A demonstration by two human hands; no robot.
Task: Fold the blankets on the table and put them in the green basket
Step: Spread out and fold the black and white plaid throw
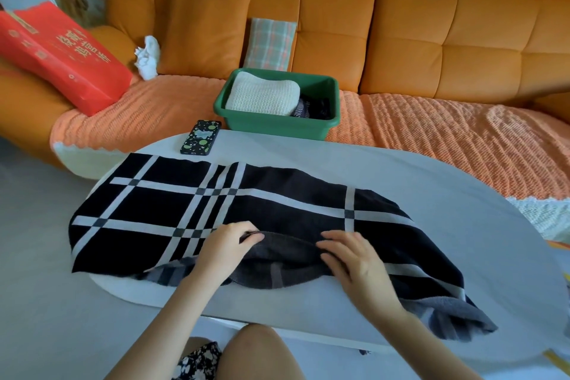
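Pinching the raised near edge of the black plaid blanket between thumb and curled fingers of the left hand. Resting the right hand just beside it on the same fold, fingers straight and spread, gripping nothing. Spreading across the white table, with the right end drooping over the near rim. Lying near the far rim: phone. Standing beyond, on the orange sofa: green basket, holding a folded cream knitted blanket and a dark striped one beside it. Leaning at far left: red box.
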